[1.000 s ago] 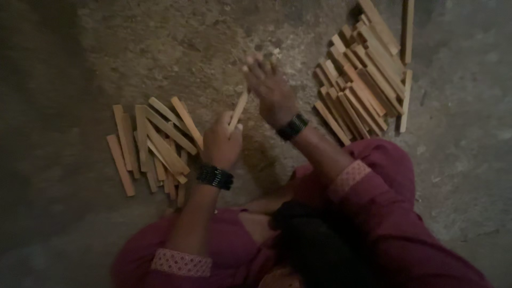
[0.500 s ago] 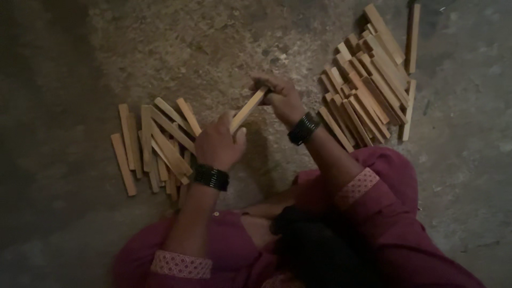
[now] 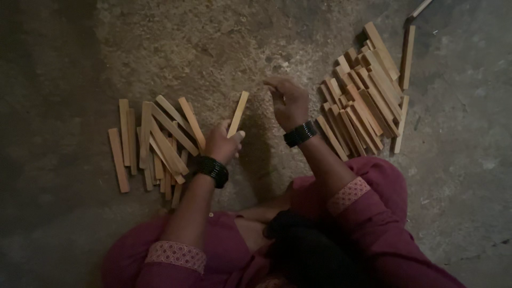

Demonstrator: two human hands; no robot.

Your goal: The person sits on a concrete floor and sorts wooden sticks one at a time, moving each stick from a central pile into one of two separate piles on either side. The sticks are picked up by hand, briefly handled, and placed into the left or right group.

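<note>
My left hand (image 3: 221, 143) grips the lower end of a flat wooden stick (image 3: 238, 113) that points up and away over the rough concrete floor. My right hand (image 3: 288, 101) hovers just right of the stick, fingers loosely curled and apart, holding nothing. A loose pile of similar sticks (image 3: 154, 141) lies left of my left hand. A larger pile of wooden sticks (image 3: 365, 101) lies to the right of my right hand. Both wrists wear dark beaded bracelets, and both sleeves are magenta.
My lap in magenta cloth (image 3: 234, 250) fills the bottom of the view. A thin metal rod (image 3: 418, 9) lies at the top right corner. Bare concrete floor (image 3: 224, 48) stretches beyond both hands, and the left edge is in deep shadow.
Both hands held the stick together half a second ago. My right hand has let go and drawn slightly right, and my left hand now holds the stick alone.
</note>
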